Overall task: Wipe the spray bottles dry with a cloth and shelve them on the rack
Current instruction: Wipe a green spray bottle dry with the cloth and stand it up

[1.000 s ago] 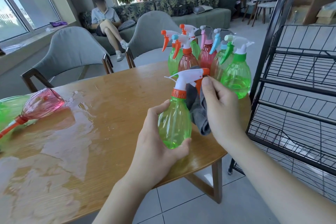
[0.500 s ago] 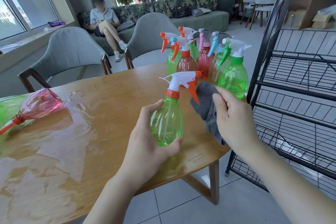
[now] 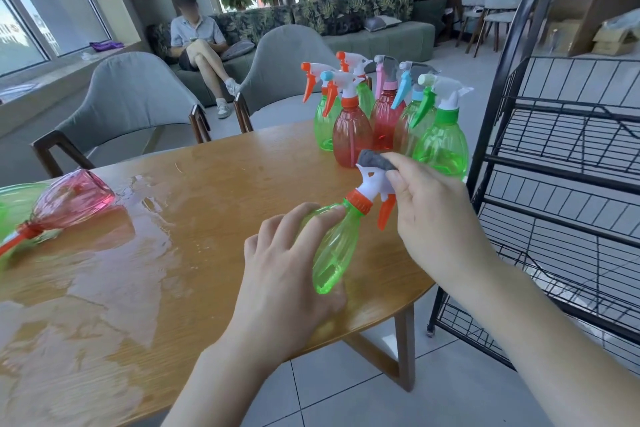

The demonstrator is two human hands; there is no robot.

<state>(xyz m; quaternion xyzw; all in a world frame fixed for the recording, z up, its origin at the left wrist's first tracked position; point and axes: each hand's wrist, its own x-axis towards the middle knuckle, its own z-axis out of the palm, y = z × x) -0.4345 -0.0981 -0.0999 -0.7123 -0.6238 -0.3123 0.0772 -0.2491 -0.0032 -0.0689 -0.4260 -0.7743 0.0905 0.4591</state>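
Left hand gripped green bottle tilted; right hand pinched cloth on nozzle. Best to rub trigger crevices too.

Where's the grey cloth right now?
In the head view, right of centre: the grey cloth is pinched in the right hand against the white spray head of the green bottle held by the left hand.

The wet wooden table carries upright spray bottles near the rack and a toppled pink bottle far from it
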